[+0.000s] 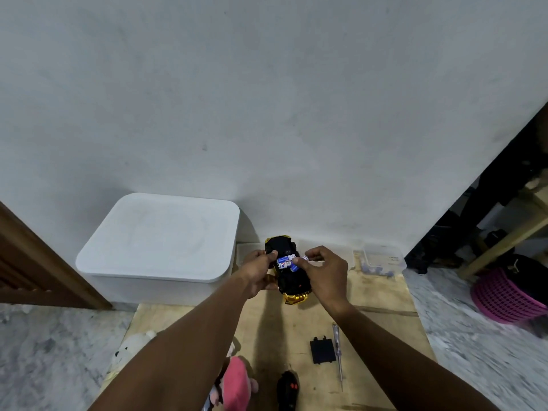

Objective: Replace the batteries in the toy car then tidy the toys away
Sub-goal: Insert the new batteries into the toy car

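I am watching from far away through the head camera. The toy car is upside down, held just above the wooden counter, near the white box. Its black belly faces up and its gold body shows at the near end.

The left hand grips the car's left side with its fingers curled round it. The right hand has its fingers bent and pinches the outer battery at the right side of the open slot. More batteries lie side by side in the slot, touching each other. I cannot tell if the outer battery is going in or coming out.

I think the car is light, hard plastic. The shiny gold part looks slippery, so I would hold it by its sides, like the left hand does. The batteries are small, round and smooth, so they could slip or roll away. I would pinch each one near its end and press it down flat.

The black cover lies flat on the counter, closer to me, just beside the screwdriver. The remote and a pink soft toy sit at the near edge. The soft toy should squash and be easy to grab. The cover is not yet back on, so I think tidying is a long way off.
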`<state>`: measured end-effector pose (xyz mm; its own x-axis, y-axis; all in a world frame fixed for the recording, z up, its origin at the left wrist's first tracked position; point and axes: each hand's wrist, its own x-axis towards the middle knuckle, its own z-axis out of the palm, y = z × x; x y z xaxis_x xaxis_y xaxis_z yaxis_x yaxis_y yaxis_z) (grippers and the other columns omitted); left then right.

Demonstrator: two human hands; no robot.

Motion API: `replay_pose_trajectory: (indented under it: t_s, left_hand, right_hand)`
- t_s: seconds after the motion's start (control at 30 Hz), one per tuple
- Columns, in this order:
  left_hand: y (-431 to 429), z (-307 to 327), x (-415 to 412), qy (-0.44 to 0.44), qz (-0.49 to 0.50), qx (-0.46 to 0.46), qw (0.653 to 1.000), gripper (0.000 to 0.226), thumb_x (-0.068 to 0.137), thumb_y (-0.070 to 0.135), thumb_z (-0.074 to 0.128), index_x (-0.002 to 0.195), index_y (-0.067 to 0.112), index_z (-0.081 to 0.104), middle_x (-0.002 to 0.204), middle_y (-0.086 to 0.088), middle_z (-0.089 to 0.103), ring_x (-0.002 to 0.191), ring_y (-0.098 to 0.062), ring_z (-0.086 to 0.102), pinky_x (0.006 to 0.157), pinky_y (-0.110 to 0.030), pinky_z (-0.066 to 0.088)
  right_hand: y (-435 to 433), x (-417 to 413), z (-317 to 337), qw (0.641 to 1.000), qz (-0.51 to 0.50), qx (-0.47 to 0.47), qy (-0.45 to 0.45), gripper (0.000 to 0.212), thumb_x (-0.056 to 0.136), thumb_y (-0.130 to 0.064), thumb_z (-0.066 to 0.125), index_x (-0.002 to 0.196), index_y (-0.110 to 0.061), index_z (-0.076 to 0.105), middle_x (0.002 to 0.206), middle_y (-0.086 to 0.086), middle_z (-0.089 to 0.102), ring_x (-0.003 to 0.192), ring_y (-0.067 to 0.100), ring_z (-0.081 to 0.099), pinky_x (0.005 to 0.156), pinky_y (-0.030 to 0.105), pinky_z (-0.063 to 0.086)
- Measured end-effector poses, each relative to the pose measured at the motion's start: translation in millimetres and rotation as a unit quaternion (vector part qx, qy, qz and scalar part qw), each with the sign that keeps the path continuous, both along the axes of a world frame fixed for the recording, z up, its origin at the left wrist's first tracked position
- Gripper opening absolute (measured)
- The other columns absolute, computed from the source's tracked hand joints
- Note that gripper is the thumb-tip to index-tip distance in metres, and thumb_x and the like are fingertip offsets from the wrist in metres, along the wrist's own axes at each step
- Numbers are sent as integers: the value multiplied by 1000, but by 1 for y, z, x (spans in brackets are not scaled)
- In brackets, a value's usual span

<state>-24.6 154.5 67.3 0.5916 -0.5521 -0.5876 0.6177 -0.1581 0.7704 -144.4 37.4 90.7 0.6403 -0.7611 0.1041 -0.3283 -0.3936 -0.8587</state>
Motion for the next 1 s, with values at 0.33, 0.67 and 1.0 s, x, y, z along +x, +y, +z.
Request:
replay_pose_trajectory:
  t_s: [0.33,0.67,1.0]
  left_hand:
    - [2,-2,0,-9,12,2,1000,31,101,24,54,125,5,51,116,-19,67,78,-36,73,59,-44,59]
    - [2,-4,1,-27,12,19,999,27,100,23,56,122,7,52,114,-18,68,73,-33,70,64,-46,59]
    - [0,-5,-6,-39,19,28,999,26,100,22,56,122,10,51,105,-15,69,75,-35,69,69,-50,60]
  right_hand:
    - [8,3,-17,996,33,85,13,6,86,-17,75,80,-17,72,85,-5,73,79,13,72,71,39,62]
    - [-5,8,-5,959,20,281,37,14,76,0,79,72,-10,70,89,9,76,89,26,73,78,44,62]
    - [-3,3,1,945,2,327,25,11,78,3,77,79,-6,70,89,7,74,84,20,71,56,27,56]
